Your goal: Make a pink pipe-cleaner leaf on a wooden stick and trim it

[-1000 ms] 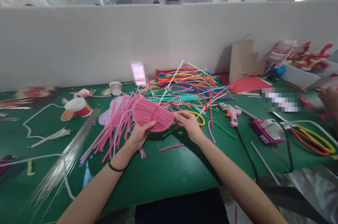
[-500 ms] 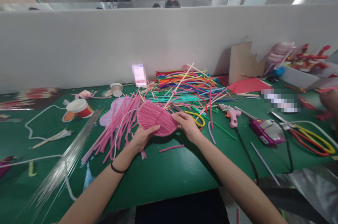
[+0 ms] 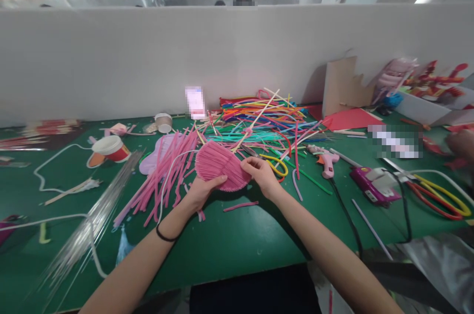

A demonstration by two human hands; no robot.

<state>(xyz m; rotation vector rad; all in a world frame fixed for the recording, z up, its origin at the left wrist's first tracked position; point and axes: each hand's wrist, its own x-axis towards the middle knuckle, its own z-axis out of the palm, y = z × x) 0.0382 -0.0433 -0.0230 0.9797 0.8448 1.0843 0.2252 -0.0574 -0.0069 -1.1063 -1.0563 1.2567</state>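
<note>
Above the table, a pink fan-shaped piece made of fuzzy pipe cleaners is held up between both hands. My left hand grips its lower left edge, the thumb lying across the front. At the right edge, my right hand pinches the piece between thumb and fingers. Loose pink pipe cleaners lie just left of it, partly over a lilac cloud-shaped sheet. A short pink strip rests on the table below. Behind the piece spreads a pile of many-coloured pipe cleaners.
A pink glue gun, a purple power strip and scissors with yellow and red handles lie right. Left are a paper cup and thin wires. Another person's hand is at the far right edge.
The camera view has shifted slightly. Both hands keep hold of the pink piece, which is turned a little; the grip looks the same.
</note>
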